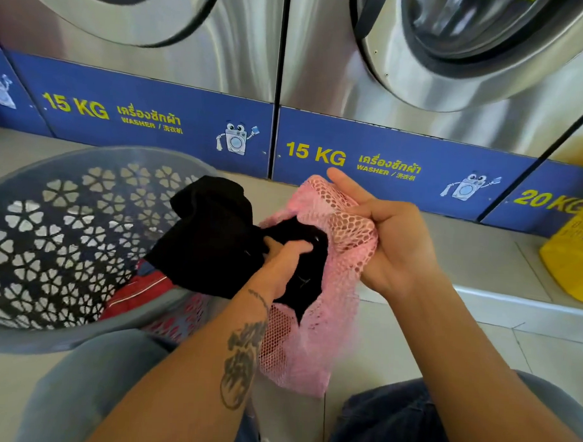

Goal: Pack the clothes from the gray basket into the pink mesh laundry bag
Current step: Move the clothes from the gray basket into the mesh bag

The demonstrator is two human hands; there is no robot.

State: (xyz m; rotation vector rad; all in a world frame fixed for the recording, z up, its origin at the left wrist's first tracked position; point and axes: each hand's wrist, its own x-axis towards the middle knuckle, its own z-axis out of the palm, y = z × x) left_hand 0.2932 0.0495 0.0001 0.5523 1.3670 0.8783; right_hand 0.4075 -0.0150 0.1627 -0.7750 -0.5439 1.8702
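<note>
The pink mesh laundry bag [312,347] hangs in the middle of the view. My right hand [391,244] grips its gathered rim and holds the mouth apart. A black garment [213,238] lies half inside that mouth, with its left part still draped over the basket's edge. My left hand [287,253] is closed on the black cloth right at the bag's mouth. The gray basket [41,334], with flower-shaped holes, stands on the floor at the left. A red garment [132,294] with a white stripe lies inside it.
Steel washing machines [197,52] with blue 15 KG panels stand close ahead on a raised tiled step. A yellow bag [569,263] sits on that step at the right edge. My knees in jeans [395,419] fill the bottom of the view.
</note>
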